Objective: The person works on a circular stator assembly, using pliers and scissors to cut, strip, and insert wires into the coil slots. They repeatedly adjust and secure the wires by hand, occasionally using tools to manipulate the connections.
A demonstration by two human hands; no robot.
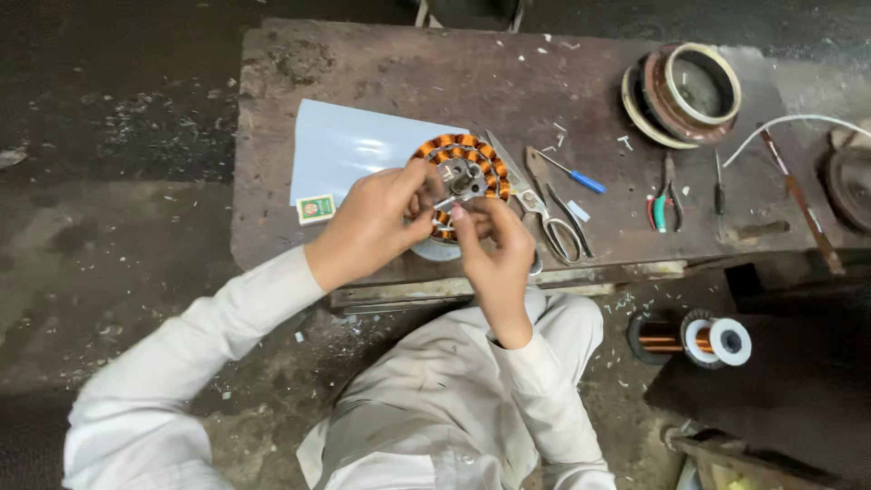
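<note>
**Both hands on the wound stator**

While my left hand [372, 222] grips the copper-wound stator [464, 172] at the worktop's [381, 63] near edge, my right hand [494, 240] has its fingers [460, 216] pinched closed at its lower rim. Scissors [544, 213] lie just beside it, a pale blue sheet [345, 145] underneath.

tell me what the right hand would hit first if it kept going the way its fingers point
The right hand points up and slightly left, away from the body. Its fingertips are already at the copper-wound stator, so that comes first, likely the metal hub at its centre. Depth is hard to judge from above.
</note>
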